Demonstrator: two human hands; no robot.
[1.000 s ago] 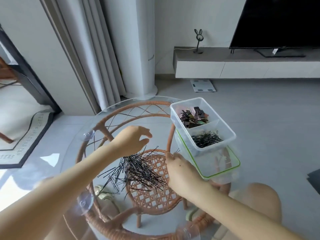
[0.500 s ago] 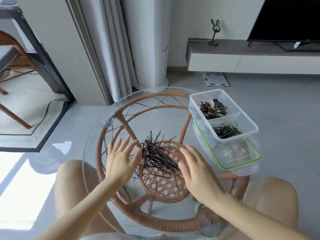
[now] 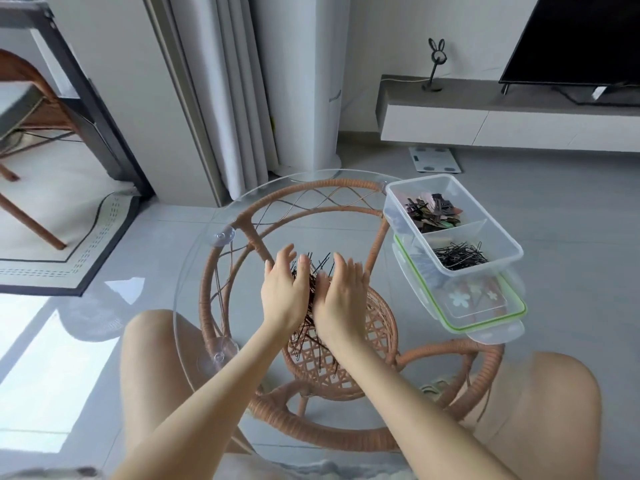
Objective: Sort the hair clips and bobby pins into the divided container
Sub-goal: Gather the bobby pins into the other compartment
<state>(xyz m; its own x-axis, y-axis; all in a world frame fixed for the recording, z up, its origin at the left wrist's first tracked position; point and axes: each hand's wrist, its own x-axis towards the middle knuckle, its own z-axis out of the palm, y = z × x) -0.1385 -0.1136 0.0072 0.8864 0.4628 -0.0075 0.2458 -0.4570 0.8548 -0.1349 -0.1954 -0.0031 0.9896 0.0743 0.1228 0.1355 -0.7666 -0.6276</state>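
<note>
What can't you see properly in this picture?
All in the head view:
- Bobby pin pile: its middle is hidden between the left hand and the right hand.
- Hair clips in the divided container: too small to count.
- Lid: partly covered by the container standing on it.
- TV: cut off by the top and right edges.

grey tile floor [image 3: 571, 220] | white curtains [image 3: 221, 81] | television [image 3: 581, 39] on low cabinet [image 3: 485, 124] | rug [image 3: 45, 220] left
</note>
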